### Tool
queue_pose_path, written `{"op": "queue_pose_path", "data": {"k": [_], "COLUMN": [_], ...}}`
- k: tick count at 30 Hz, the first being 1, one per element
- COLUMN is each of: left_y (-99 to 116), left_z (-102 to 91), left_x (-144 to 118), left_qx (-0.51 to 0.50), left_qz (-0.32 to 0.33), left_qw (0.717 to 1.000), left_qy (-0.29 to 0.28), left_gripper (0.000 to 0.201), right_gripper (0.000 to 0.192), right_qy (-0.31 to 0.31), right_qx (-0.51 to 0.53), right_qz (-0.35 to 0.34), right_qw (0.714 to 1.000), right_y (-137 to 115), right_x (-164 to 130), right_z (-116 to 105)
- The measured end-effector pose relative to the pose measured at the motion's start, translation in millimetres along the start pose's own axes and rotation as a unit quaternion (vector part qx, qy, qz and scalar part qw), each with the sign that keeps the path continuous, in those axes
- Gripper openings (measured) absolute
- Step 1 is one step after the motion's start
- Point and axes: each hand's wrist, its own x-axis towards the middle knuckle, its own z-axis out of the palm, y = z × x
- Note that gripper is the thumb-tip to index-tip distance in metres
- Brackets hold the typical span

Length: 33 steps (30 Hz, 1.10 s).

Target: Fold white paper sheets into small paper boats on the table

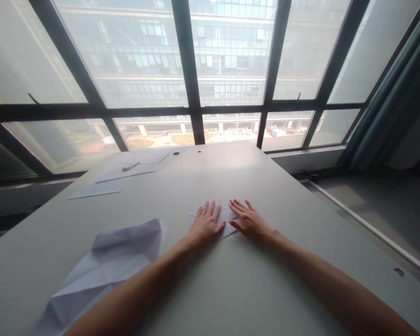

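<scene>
A small folded sheet of white paper [227,214] lies flat on the white table [210,177]. My left hand [207,224] rests palm down on its left part, fingers spread and pointing away from me. On its right part lies my right hand [249,220], also flat, with the fingers stretched out toward the upper left. Between the two hands some creases and folded edges of the paper show; the rest is covered by the palms. Neither hand grips anything.
Left of my left forearm lies a larger creased sheet of paper [115,261]. Farther back are flat paper sheets [105,175] with a white pen-like object [130,165] on top. A cable hole [176,153] is near the far edge, before the windows. A curtain [381,102] hangs at right.
</scene>
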Motion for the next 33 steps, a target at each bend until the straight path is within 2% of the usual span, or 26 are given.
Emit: {"op": "queue_pose_path", "data": {"k": [3,7,16,26,33], "left_y": [-2.1,-3.0,-4.0,1.2,-0.9], "left_z": [-1.2,-1.4,0.2,-9.5,-5.2], "left_x": [-0.3,0.1,-0.2,-3.5,-2.1], "left_qx": [-0.008,-0.012,-0.016,-0.013,-0.017], "left_qz": [0.031,0.042,0.044,0.039,0.033], "left_qw": [0.999,0.999,0.999,0.999,0.999], "left_qy": [0.000,-0.002,-0.001,0.009,0.001], "left_gripper": [0.066,0.066,0.066,0.063,0.064], "right_gripper": [0.067,0.061,0.063,0.061,0.061], "right_qy": [-0.016,-0.045,-0.046,-0.042,-0.045], "right_qx": [0.019,0.027,0.030,0.035,0.034], "right_qz": [-0.031,-0.035,-0.038,-0.038,-0.035], "right_qw": [0.999,0.998,0.998,0.998,0.998], "right_y": [0.8,2.3,3.6,3.7,4.3], "right_x": [0.3,0.7,1.8,2.1,2.6], "right_z": [-1.7,-0.4,0.5,0.5,1.3]}}
